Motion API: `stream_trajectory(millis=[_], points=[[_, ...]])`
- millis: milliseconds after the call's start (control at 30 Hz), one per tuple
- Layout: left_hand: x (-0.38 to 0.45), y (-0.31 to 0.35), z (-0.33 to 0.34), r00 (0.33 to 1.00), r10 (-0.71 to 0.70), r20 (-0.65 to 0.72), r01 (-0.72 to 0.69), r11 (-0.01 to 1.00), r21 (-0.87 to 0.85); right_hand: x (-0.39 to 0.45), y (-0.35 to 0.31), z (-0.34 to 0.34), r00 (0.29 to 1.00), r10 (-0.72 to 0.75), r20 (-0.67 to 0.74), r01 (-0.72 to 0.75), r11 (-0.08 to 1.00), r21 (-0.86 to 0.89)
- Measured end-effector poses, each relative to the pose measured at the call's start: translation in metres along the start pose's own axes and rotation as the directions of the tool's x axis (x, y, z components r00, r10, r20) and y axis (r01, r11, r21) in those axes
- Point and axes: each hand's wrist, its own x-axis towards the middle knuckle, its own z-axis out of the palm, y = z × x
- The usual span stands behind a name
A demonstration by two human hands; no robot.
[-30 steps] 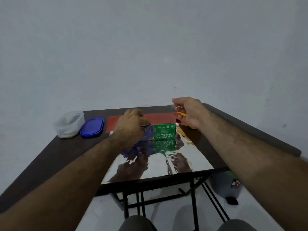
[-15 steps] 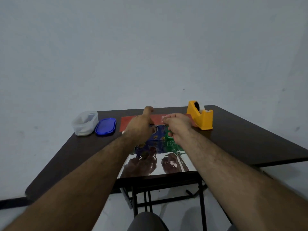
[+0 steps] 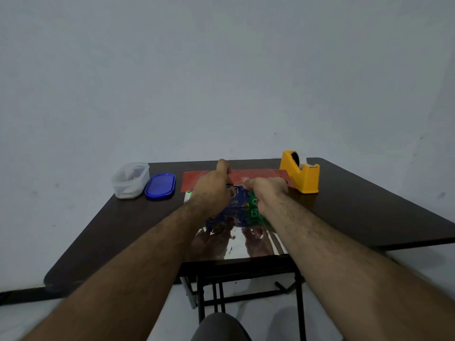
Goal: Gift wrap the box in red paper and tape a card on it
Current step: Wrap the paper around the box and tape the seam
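A blue and green box [image 3: 242, 205] lies on the wrapping paper, whose shiny silver inner side [image 3: 236, 247] faces up near me and whose red side [image 3: 261, 174] shows beyond the box. My left hand [image 3: 214, 190] grips the box's far left top, thumb raised. My right hand [image 3: 267, 190] is curled over the box's right top, its fingertips pinching what looks like a small piece of clear tape next to the left hand. The hands hide the box's far edge. No card is visible.
A yellow tape dispenser [image 3: 301, 174] stands at the back right, just beyond the red paper. At the back left sit a clear plastic tub [image 3: 129, 180] and its blue lid [image 3: 160, 187]. The dark table [image 3: 357, 212] ends close to the wall.
My right hand left the tape dispenser and came left onto the box beside the left hand. My view shifted, so the dispenser now shows. The left hand stayed on the box.
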Motion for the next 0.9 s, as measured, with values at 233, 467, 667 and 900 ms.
stream_trajectory(millis=[233, 467, 667, 900], points=[[0.001, -0.002, 0.002, 1.000, -0.006, -0.012, 0.006, 1.000, 0.003, -0.004, -0.005, 0.007, 0.997, 0.032, -0.069, -0.039, 0.994, -0.104], [0.002, -0.001, 0.002, 1.000, -0.025, -0.001, 0.025, 1.000, 0.008, 0.002, -0.009, 0.005, 0.998, 0.004, -0.058, -0.018, 0.969, -0.247], [0.000, -0.001, 0.002, 1.000, -0.011, -0.010, 0.011, 1.000, 0.005, 0.007, -0.002, -0.010, 0.996, -0.083, 0.018, 0.083, 0.902, -0.423], [-0.001, -0.001, 0.002, 1.000, -0.015, -0.007, 0.015, 1.000, -0.002, 0.008, 0.019, -0.032, 0.900, -0.400, 0.172, 0.372, 0.502, -0.780]])
